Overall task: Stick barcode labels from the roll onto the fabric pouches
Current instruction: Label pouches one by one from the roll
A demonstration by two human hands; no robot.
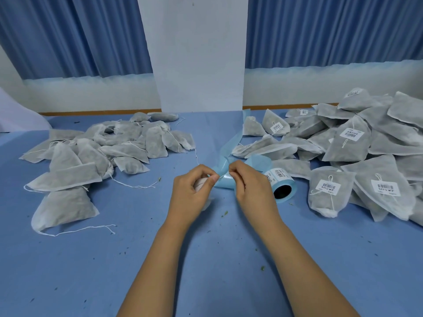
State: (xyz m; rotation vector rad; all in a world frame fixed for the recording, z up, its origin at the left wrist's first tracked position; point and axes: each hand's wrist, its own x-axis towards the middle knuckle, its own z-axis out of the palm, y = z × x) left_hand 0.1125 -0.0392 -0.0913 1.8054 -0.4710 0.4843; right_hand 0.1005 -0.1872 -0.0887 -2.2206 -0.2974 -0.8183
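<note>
Label roll (280,186) lay on side mid-table, touching right hand (249,186). Barcodes on it, print too small to read. Both hands pinched blue backing strip (231,143) at fingertips; left hand (194,191) also curled over something pale, kind unclear. Plain pouches (103,152) heaped left, barcoded pouches (357,145) heaped right. Blue table (206,271) open nearer person.

Left hand (194,191) grips a pouch (199,185); right hand (249,188) pinches the backing strip (225,179) beside the label roll (280,185).
</note>
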